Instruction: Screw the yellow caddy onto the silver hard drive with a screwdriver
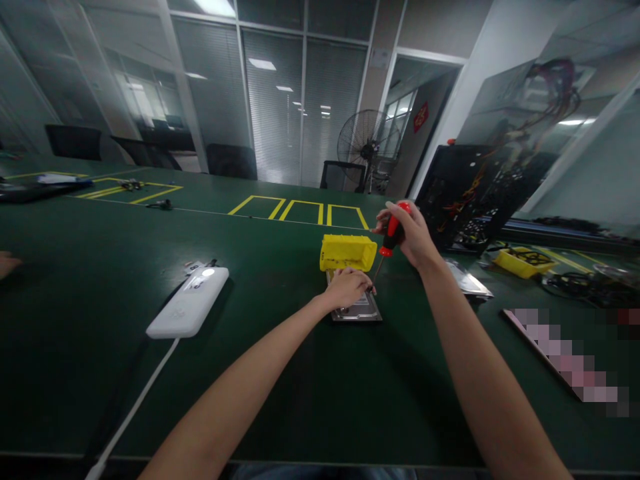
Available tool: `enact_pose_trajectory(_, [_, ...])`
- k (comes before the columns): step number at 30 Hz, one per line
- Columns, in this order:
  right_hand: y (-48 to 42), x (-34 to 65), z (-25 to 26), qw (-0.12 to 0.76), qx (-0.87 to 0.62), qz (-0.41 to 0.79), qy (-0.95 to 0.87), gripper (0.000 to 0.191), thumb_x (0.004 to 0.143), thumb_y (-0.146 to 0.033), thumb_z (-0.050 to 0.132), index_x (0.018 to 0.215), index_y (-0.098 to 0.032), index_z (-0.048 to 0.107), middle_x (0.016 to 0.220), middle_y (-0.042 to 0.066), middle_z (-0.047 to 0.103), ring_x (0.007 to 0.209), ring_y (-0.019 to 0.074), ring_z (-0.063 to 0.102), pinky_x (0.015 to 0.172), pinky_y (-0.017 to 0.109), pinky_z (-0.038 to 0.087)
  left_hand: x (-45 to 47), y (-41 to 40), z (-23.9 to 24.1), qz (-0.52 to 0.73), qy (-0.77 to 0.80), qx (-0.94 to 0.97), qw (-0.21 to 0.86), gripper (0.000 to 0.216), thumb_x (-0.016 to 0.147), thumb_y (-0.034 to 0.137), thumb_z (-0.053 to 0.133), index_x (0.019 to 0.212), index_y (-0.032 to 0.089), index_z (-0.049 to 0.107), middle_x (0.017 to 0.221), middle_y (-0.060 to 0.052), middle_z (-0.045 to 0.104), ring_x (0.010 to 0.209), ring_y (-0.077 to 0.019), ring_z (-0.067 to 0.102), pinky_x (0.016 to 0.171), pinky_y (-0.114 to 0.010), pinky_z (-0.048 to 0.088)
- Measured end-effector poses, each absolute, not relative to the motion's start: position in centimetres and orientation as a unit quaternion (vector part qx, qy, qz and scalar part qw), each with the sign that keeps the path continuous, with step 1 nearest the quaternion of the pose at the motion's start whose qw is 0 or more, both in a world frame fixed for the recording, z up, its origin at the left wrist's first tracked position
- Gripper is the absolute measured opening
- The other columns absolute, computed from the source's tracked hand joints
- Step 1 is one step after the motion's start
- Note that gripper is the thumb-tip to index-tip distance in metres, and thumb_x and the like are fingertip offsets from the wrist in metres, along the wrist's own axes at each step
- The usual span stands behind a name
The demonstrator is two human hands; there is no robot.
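A metal hard drive (361, 311) lies flat on the green table (300, 373), just in front of a small yellow bin (347, 252). My left hand (347, 288) rests on top of the drive with its fingers curled and pressed down on it. My right hand (409, 233) is wrapped round the red and black handle of a screwdriver (391, 235). The thin shaft slants down to the left, and its tip meets the drive next to my left fingers.
A white power bank (189, 309) with a white cable lies to the left. An open black computer case (475, 193) with wires stands at the right, near a yellow tray (523, 261) and cables. Another person's hand (7, 264) shows at the left edge. A fan (369, 143) and chairs stand behind.
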State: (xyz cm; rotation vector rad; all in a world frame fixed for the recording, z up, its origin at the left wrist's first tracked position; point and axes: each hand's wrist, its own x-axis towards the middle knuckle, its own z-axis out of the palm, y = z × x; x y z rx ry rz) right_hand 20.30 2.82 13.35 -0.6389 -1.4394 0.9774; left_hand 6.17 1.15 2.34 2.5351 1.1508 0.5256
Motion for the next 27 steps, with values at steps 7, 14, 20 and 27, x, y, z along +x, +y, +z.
enact_pose_trajectory(7, [2.83, 20.37, 13.48, 0.6, -0.275, 0.404, -0.633, 0.027, 0.075, -0.044, 0.063, 0.087, -0.026, 0.048, 0.068, -0.006, 0.05, 0.053, 0.0072, 0.05, 0.057, 0.023, 0.052, 6.27, 0.96, 2.68, 0.164, 0.409, 0.886, 0.143, 0.039, 0.094, 0.025, 0.027, 0.101, 0.028, 0.065, 0.126, 0.005, 0.057, 0.116, -0.0241, 0.043, 0.095, -0.043, 0.032])
enact_pose_trajectory(14, [3.34, 20.41, 13.3, 0.596, -0.275, 0.433, -0.618, 0.026, 0.076, -0.048, 0.052, 0.084, -0.024, 0.053, 0.075, -0.002, 0.05, 0.058, 0.0096, 0.053, 0.064, 0.029, 0.054, 6.14, 1.02, 2.53, 0.177, 0.404, 0.885, 0.149, 0.039, 0.094, 0.026, 0.027, 0.098, 0.028, 0.066, 0.123, 0.005, 0.058, 0.114, -0.0238, 0.045, 0.094, -0.043, 0.032])
enact_pose_trajectory(20, [3.14, 20.4, 13.28, 0.615, -0.28, 0.414, -0.61, 0.025, 0.073, -0.042, 0.062, 0.08, -0.023, 0.048, 0.08, -0.001, 0.054, 0.062, 0.0097, 0.056, 0.066, 0.029, 0.055, 6.1, 1.09, 2.46, 0.185, 0.4, 0.884, 0.155, 0.036, 0.093, 0.026, 0.03, 0.096, 0.027, 0.066, 0.121, 0.005, 0.059, 0.113, -0.0243, 0.045, 0.093, -0.044, 0.032])
enact_pose_trajectory(27, [2.94, 20.41, 13.31, 0.605, -0.276, 0.409, -0.625, 0.026, 0.074, -0.038, 0.065, 0.085, -0.026, 0.044, 0.068, -0.006, 0.053, 0.055, 0.0085, 0.053, 0.064, 0.028, 0.054, 6.07, 1.18, 2.29, 0.183, 0.399, 0.885, 0.154, 0.038, 0.094, 0.027, 0.028, 0.097, 0.028, 0.065, 0.122, 0.006, 0.058, 0.114, -0.0243, 0.045, 0.095, -0.044, 0.032])
